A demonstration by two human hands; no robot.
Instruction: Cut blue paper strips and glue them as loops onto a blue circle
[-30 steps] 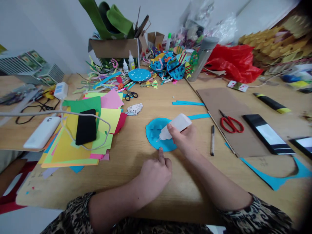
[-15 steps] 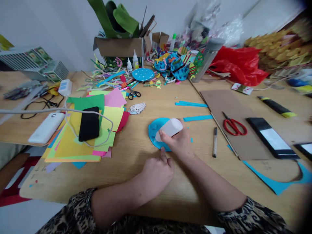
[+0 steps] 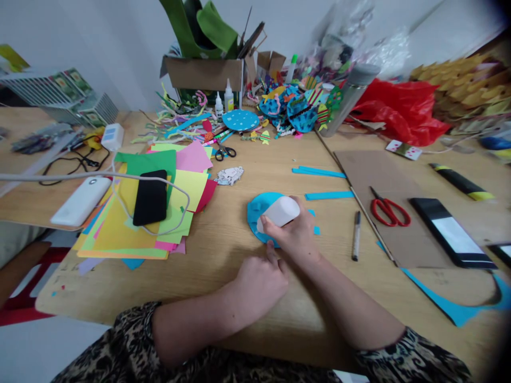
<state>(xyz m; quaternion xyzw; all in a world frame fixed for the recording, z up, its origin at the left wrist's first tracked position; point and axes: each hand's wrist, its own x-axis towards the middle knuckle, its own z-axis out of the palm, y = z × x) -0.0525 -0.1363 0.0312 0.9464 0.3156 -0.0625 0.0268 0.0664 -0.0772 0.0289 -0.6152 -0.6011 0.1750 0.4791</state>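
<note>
A blue paper disc (image 3: 256,203) lies on the table in front of me, with small raised or darker patches on its left part. My right hand (image 3: 297,231) is closed around a white bottle (image 3: 284,209), which is tilted over the disc with its lower end towards it. Its tip is hidden, so I cannot tell if it touches the paper. My left hand (image 3: 261,279) is mostly curled, its index finger stretched to the disc's near edge and holding it there. Small blue paper pieces (image 3: 316,230) lie just right of my right hand.
Blue strips (image 3: 329,196), a pen (image 3: 356,236) and red-handled scissors (image 3: 389,211) on brown cardboard (image 3: 371,170) lie to the right. A stack of coloured paper (image 3: 120,234) with a black phone (image 3: 150,198) and a cable is at left. Craft pieces and a decorated blue disc (image 3: 240,121) are behind.
The whole scene has shifted slightly to the right in view. Both hands and the bottle keep nearly the same place on the disc.
</note>
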